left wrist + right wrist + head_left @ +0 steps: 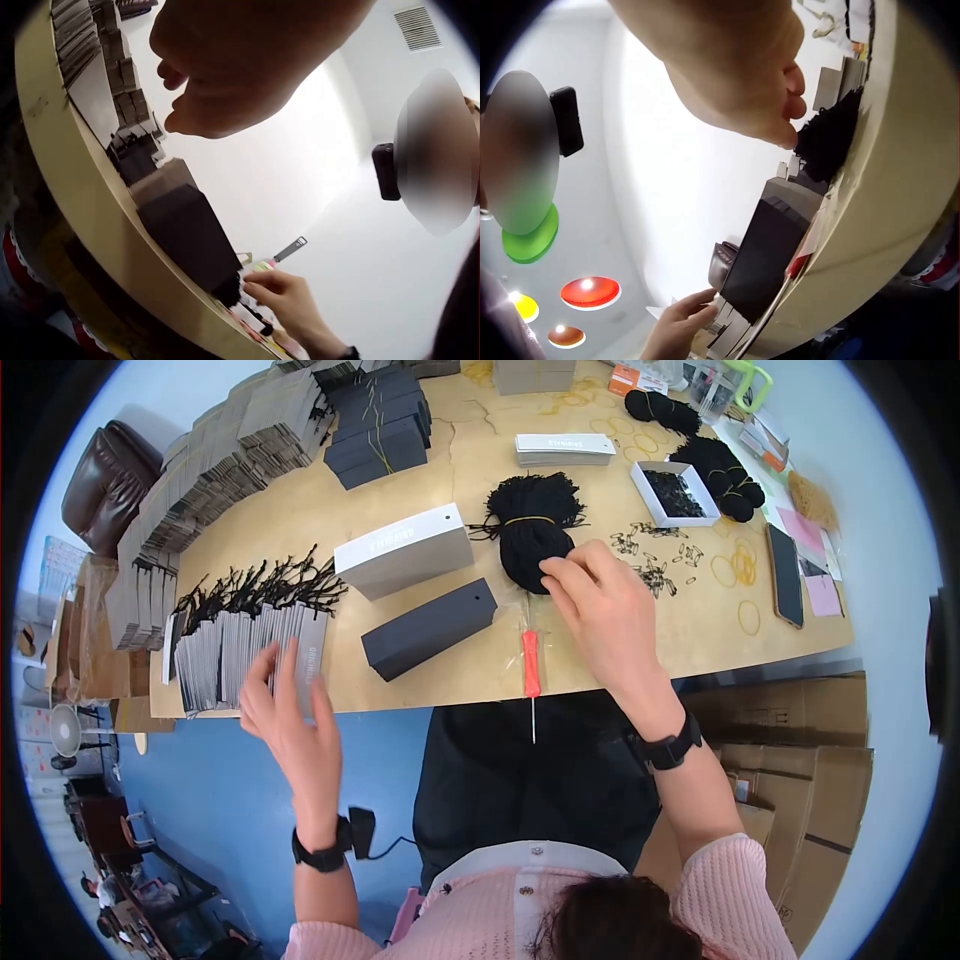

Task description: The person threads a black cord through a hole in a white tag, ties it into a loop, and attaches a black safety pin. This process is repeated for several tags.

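Note:
In the head view the left hand (290, 720) hovers by the front of a row of grey tags (240, 655) with black cords, fingers spread and holding nothing visible. The right hand (610, 620) is at the lower right of a black cord bundle (530, 550) tied with a yellow band, thumb and fingertips close together at its edge; whether they pinch a strand cannot be told. Between the hands stand a white tag stack (405, 555) and a dark tag stack (430, 630). A red-handled tool (531, 665) lies below the bundle, its shaft over the table edge.
Banded dark stacks (380, 430) and long rows of grey tags (200, 470) fill the back left. At the right are a white box (675, 495) of small black parts, loose pins (655, 575), rubber bands (740, 565), a phone (785, 575) and more black cord bundles (720, 475).

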Tool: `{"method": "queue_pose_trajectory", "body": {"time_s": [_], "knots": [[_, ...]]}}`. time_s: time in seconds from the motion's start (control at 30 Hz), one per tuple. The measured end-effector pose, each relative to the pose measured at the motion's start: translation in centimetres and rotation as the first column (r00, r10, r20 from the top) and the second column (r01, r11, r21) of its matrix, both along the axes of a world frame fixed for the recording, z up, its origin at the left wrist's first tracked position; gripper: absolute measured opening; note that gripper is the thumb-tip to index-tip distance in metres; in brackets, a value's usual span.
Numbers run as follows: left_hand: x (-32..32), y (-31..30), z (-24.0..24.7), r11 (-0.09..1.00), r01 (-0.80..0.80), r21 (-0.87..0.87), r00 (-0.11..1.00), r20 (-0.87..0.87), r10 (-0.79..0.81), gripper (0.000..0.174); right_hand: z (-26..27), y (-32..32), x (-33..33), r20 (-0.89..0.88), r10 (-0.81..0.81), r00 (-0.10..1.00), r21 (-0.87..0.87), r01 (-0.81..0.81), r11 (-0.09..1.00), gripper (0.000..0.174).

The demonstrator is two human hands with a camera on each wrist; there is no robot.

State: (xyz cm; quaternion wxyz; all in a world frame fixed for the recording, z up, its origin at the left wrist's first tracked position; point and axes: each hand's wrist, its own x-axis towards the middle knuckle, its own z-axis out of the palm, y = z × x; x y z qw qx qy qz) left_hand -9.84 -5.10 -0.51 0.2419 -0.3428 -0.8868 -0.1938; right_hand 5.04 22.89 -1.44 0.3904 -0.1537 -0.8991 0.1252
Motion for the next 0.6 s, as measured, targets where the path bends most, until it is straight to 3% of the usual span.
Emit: {"method": "queue_pose_trajectory", "body": {"time_s": [0.03, 0.1, 0.17, 0.2, 0.27, 0.3, 0.37, 0.4, 0.47, 0.5, 0.57, 0.6], "knots": [[1.5, -0.1, 0.5, 1.000, -0.004, 0.001, 1.000, 0.004, 0.003, 0.044, -0.2, 0.2, -0.4, 0.014, -0.013, 1.000, 0.069, 0.012, 0.998, 0.014], [4.1, -0.1, 1.1, 0.985, 0.171, 0.020, 0.974, 0.150, -0.172, 0.034, -0.8, 0.6, -0.7, 0.019, -0.026, 0.999, 0.066, 0.025, 0.998, 0.015], [6.0, 0.3, 0.7, 0.928, 0.334, 0.166, 0.895, 0.252, -0.368, 0.026, -0.8, 0.6, -0.6, 0.027, -0.037, 0.999, 0.066, 0.035, 0.997, 0.016], [6.7, 0.8, 0.5, 0.928, 0.331, 0.169, 0.894, 0.257, -0.366, 0.026, -0.7, 0.4, -0.3, 0.022, -0.029, 0.999, 0.006, 0.029, 1.000, 0.016], [8.3, 2.0, 0.2, 0.779, 0.440, 0.447, 0.587, 0.513, -0.626, 0.023, -0.7, 0.1, 0.1, 0.021, -0.021, 1.000, -0.052, 0.022, 0.998, 0.016], [8.7, 3.1, 0.5, 0.736, 0.466, 0.492, 0.523, 0.517, -0.677, 0.024, -0.7, 0.0, 0.3, 0.021, -0.023, 1.000, -0.070, 0.024, 0.997, 0.016], [9.0, 4.5, 1.2, 0.736, 0.442, 0.512, 0.298, 0.690, -0.659, 0.023, -0.6, -0.3, 0.8, 0.020, -0.029, 0.999, -0.088, 0.030, 0.996, 0.017], [9.2, 5.5, 1.2, 0.734, 0.445, 0.513, 0.296, 0.689, -0.661, 0.023, -0.4, -0.6, 1.1, -0.006, 0.005, 1.000, -0.069, -0.005, 0.998, 0.017], [9.4, 7.6, 1.1, 0.753, -0.006, 0.658, -0.211, 0.735, -0.644, 0.028, 0.4, -1.4, 2.2, -0.032, 0.036, 0.999, -0.047, -0.037, 0.998, 0.018], [9.1, 8.6, 0.9, 0.752, -0.005, 0.659, -0.212, 0.734, -0.645, 0.028, 1.1, -2.1, 3.0, -0.014, 0.079, 0.997, 0.032, -0.079, 0.996, 0.018], [8.3, 10.5, 0.2, 0.724, -0.270, 0.635, -0.514, 0.541, -0.666, 0.044, 1.8, -3.5, 4.5, 0.008, 0.123, 0.992, 0.110, -0.123, 0.986, 0.019], [8.1, 11.2, -0.2, 0.731, -0.312, 0.606, -0.552, 0.511, -0.659, 0.044, 2.0, -4.4, 5.3, 0.004, 0.183, 0.983, 0.125, -0.182, 0.975, 0.019]]}}
